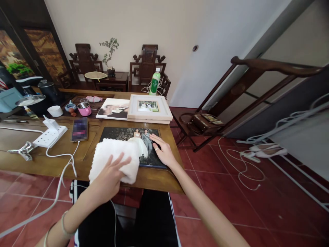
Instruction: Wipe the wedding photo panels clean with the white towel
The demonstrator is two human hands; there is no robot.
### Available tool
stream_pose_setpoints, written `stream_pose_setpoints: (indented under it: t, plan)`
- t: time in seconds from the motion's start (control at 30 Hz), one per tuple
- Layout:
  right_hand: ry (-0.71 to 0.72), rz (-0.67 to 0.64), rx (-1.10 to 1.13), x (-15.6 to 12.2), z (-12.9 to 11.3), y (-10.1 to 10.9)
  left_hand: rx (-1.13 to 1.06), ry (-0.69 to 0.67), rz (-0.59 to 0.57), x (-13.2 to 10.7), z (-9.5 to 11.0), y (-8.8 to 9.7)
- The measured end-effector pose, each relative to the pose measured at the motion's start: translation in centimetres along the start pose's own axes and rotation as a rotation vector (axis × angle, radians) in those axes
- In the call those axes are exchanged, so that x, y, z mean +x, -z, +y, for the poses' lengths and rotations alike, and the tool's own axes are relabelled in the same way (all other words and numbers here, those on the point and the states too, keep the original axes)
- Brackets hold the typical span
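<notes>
A dark wedding photo panel point(123, 132), picturing a couple in a white gown and a grey suit, lies flat near the front edge of the wooden table. Over its left part is a folded white cloth point(105, 154), which also reaches past the panel toward me. My left hand point(113, 176) rests on top of the cloth with its fingers spread. On the panel's right side my right hand point(163, 151) lies flat, fingers stretched out and touching the picture. The cloth covers the panel's lower left corner.
White picture frames point(150, 115) and a photo board point(110, 109) lie behind the panel, with a green bottle point(155, 82) beyond. To the left are a phone point(79, 129), a power strip point(50, 135) with trailing cables and a pink cup point(84, 109). A wooden chair point(231, 92) stands right.
</notes>
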State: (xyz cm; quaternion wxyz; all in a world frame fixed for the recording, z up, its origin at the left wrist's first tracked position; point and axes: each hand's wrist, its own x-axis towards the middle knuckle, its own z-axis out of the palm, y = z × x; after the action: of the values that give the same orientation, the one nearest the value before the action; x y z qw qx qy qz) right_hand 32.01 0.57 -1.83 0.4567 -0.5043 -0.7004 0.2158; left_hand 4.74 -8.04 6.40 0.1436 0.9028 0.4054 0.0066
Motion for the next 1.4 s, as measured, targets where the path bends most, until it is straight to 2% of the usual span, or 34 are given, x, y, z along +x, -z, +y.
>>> stream_pose_setpoints:
  t: [0.07, 0.13, 0.3, 0.43, 0.5, 0.6, 0.67, 0.73, 0.9, 0.97, 1.03, 1.13, 1.27, 1.4]
  plan:
    - [-0.002, -0.002, -0.005, 0.0, 0.1, 0.0, -0.024, -0.018, 0.001, -0.5, 0.5, -0.1]
    - [0.0, -0.009, -0.009, 0.0, 0.2, 0.0, -0.033, -0.006, -0.018, 0.3, 0.1, 0.3]
    - [0.028, -0.02, -0.022, -0.1, 0.3, 0.0, -0.016, 0.023, -0.031, 6.3, -2.7, 2.2]
    - [0.033, -0.021, -0.024, -0.1, 0.1, 0.1, -0.003, 0.088, 0.066, 9.9, -6.3, 3.7]
    - [0.031, -0.026, -0.026, 0.0, 0.1, 0.1, 0.002, 0.123, 0.101, 10.3, -8.1, 4.3]
    - [0.025, -0.02, -0.022, 0.0, 0.1, 0.1, 0.005, 0.133, 0.102, 9.2, -9.9, 4.9]
    - [0.019, -0.011, -0.008, 0.0, 0.2, 0.0, 0.004, 0.121, 0.085, 7.5, -9.7, 4.7]
    - [0.013, -0.008, 0.001, 0.0, 0.2, 0.0, -0.001, 0.103, 0.052, 5.3, -8.3, 4.2]
    - [0.012, 0.001, -0.015, 0.0, 0.2, 0.0, -0.076, 0.005, -0.01, 0.3, -1.7, 1.6]
    - [0.015, 0.001, -0.018, 0.0, 0.2, 0.0, -0.107, 0.001, 0.004, -0.1, 0.3, 0.8]
    - [0.013, -0.008, -0.016, -0.1, 0.2, 0.0, -0.123, -0.003, 0.011, 0.7, 1.0, 0.7]
    - [0.008, -0.017, -0.016, -0.1, 0.3, 0.0, -0.128, -0.038, 0.001, 3.7, -0.2, 1.3]
    - [0.022, -0.015, -0.013, -0.1, 0.4, 0.0, -0.095, -0.007, 0.045, 8.4, -3.5, 2.8]
    - [0.029, -0.013, -0.017, -0.1, 0.4, 0.1, -0.072, 0.057, 0.134, 10.2, -6.8, 4.0]
